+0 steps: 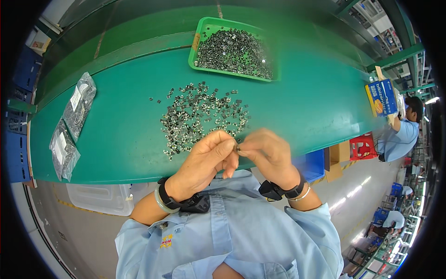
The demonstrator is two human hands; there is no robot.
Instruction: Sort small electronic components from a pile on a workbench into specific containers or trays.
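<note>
Your right hand [269, 151] pinches a tiny part [238, 149] between thumb and fingertip; your left hand [209, 156] curls right beside it, its hold unclear. The part looks light, stiff, probably slick: grip opposite edges. Loose parts [179, 123] lie just beyond.

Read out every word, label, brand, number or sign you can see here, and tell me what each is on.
I won't quote wording or brands, but print shows here:
Blue-and-yellow box: large white lettering, legible; finer print too small.
Light blue shirt: red-and-yellow emblem with small lettering.
Upper plastic bag: white label, too small to read.
Lower plastic bag: white label, too small to read.
</note>
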